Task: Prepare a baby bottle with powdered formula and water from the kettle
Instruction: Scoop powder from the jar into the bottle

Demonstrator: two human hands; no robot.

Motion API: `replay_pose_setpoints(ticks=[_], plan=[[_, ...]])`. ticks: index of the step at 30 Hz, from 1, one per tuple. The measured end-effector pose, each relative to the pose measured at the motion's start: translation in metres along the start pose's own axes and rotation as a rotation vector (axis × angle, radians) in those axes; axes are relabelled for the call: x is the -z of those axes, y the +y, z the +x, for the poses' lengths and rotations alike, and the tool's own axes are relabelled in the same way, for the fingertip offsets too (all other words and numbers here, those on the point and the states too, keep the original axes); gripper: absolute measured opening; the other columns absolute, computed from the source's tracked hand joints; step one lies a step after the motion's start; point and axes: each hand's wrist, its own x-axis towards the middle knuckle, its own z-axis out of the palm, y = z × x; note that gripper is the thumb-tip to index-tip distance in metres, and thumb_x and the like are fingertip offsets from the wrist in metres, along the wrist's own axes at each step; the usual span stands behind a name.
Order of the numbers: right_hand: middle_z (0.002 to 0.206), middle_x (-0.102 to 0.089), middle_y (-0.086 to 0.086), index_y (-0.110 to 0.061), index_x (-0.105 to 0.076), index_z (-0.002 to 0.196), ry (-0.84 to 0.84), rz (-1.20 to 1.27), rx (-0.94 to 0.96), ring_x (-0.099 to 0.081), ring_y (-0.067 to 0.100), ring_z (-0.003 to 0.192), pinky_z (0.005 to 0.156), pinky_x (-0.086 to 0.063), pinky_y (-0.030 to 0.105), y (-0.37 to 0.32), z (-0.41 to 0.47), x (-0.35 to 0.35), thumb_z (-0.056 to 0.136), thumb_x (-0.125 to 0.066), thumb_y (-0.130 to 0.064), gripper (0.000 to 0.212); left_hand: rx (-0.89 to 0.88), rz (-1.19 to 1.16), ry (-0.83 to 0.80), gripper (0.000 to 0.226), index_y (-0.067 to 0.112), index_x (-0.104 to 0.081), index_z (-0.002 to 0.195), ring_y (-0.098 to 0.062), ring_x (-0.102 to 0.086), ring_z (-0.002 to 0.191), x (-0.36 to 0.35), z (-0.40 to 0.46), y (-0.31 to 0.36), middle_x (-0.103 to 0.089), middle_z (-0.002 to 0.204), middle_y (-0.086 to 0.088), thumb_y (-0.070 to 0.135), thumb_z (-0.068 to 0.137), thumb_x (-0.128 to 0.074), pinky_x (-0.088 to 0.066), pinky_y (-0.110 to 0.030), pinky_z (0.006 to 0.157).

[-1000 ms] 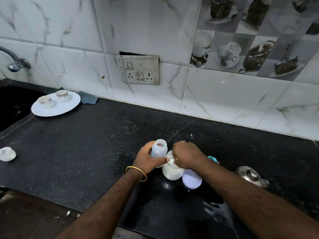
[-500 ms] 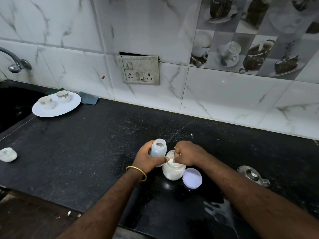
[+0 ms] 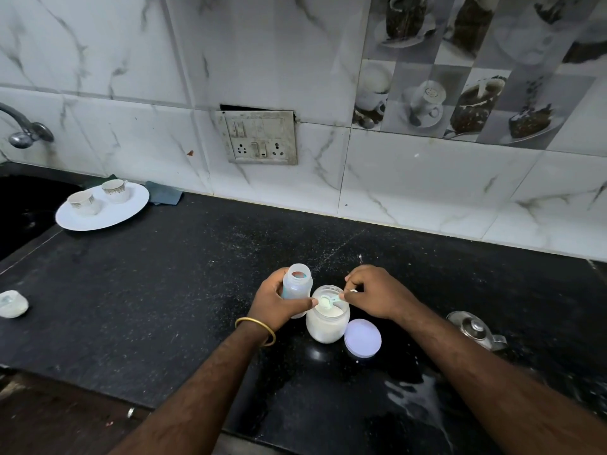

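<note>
An open, translucent baby bottle stands upright on the black counter, gripped around its body by my left hand. Right beside it sits an open glass jar of white formula powder. My right hand pinches the handle of a small pale scoop, whose bowl lies over the jar's mouth, just above the powder. The jar's round white lid lies flat to the right of the jar. A steel kettle shows partly behind my right forearm.
A white plate with two cups sits at the back left beside the dark sink and tap. A small white object lies at the left edge. Wet patches mark the counter front right. A switch panel is on the wall.
My right hand has drawn back to the right off the jar's mouth, so the scoop's bowl and the powder now show. The left hand and bottle have stayed put.
</note>
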Motion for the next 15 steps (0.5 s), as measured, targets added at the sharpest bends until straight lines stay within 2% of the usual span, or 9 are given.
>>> replay_pose_setpoints(ticks=[9,15], plan=[[0.089,-0.065,-0.010,-0.023,-0.072,0.074,0.098,0.078,0.015,-0.062,0.004,0.084,0.076,-0.054,0.034,0.007,-0.008,-0.001,0.084,-0.073,-0.029,0.012,0.014,0.010,-0.002,0.054,0.037,-0.066,0.099,-0.011,-0.070,0.095,-0.001,-0.002,0.004,-0.074,0.103,0.007,0.018,0.057,-0.094,-0.058,-0.031,0.083],[0.076,-0.068,-0.011,-0.023,-0.074,0.078,0.065,0.096,-0.059,-0.061,0.003,0.068,0.064,-0.050,0.028,0.016,-0.017,-0.005,0.086,-0.072,-0.032,0.013,0.025,0.008,-0.004,0.055,0.037,-0.066,0.101,-0.010,-0.070,0.096,-0.002,-0.003,0.005,-0.074,0.105,0.006,0.016,0.058,-0.094,-0.056,-0.024,0.078]])
